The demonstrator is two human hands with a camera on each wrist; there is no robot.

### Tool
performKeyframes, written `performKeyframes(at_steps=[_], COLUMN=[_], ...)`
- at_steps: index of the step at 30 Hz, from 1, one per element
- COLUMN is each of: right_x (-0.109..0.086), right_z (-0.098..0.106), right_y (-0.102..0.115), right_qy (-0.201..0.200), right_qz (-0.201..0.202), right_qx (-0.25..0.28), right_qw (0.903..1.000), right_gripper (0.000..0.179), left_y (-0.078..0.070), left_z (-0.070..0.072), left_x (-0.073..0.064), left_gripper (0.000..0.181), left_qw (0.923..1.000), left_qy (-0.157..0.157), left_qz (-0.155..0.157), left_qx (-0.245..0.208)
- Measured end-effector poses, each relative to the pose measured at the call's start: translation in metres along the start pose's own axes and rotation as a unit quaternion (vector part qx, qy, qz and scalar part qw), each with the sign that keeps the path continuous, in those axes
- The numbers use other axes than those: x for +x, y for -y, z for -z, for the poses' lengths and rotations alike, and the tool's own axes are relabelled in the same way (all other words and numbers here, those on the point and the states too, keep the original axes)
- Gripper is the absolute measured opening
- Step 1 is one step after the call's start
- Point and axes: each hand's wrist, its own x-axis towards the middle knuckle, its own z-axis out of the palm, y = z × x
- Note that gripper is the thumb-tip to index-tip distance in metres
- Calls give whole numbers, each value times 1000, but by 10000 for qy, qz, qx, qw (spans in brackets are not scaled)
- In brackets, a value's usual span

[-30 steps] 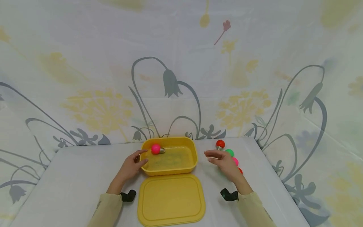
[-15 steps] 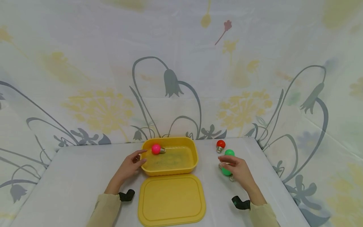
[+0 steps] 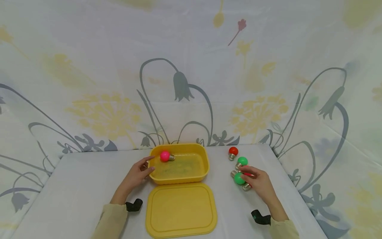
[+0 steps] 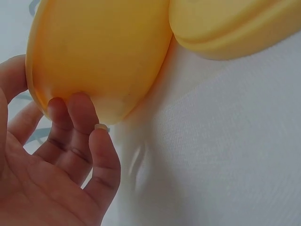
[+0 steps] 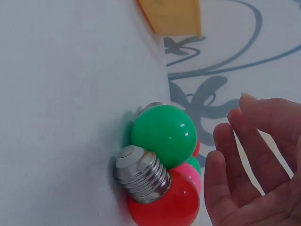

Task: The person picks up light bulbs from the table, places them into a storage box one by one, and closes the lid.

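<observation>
Our loose right hand (image 3: pixel 260 182) grips nothing; the nearer green bulb (image 3: pixel 239 179) slants, base far-left; only right wrist clearly shows its red neighbour (image 5: pixel 170 205).

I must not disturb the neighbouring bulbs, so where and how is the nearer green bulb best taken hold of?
Probably by its round globe, from above with the right hand. The green bulb lies on its side, metal base pointing away and left; a red bulb crowds its near right side, its top looks free.

Dim, diffuse light, soft shadows, sm. glare spots on green bulb (image 5: pixel 162 136).
</observation>
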Motion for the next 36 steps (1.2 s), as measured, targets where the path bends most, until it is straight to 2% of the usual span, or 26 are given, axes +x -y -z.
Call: performKeyframes(at_steps=[4,7,15,23,29,36], right_x=[-2,-3,-4,-8,-12,-16], right_z=[1,1,2,18,29,33], right_y=[-2,-3,-3,-4,-13,-21], right_qy=[-68,-75,-89,-284,-418,-277], right_qz=[-252,-295,-103,-368,-314,-236], right_qx=[-161,-188,-540,-777,-1202,-1144], right_qw=[9995,9994,9984,9959,9914,9928], right_gripper=[32,31,31,33,32,36], left_y=[-3,-3,-3,-10,-6,-3], left_z=[0,0,0,-2,-2,-3], left_x=[0,-1,-1,-2,1,2], left_gripper=[52,52,51,50,50,49], left_qw=[9999,9999,9998,9997,9996,9997], left_qy=[39,27,8,-30,-78,-81], left_qz=[53,62,129,226,265,248], left_qx=[-76,-139,-153,-27,43,2])
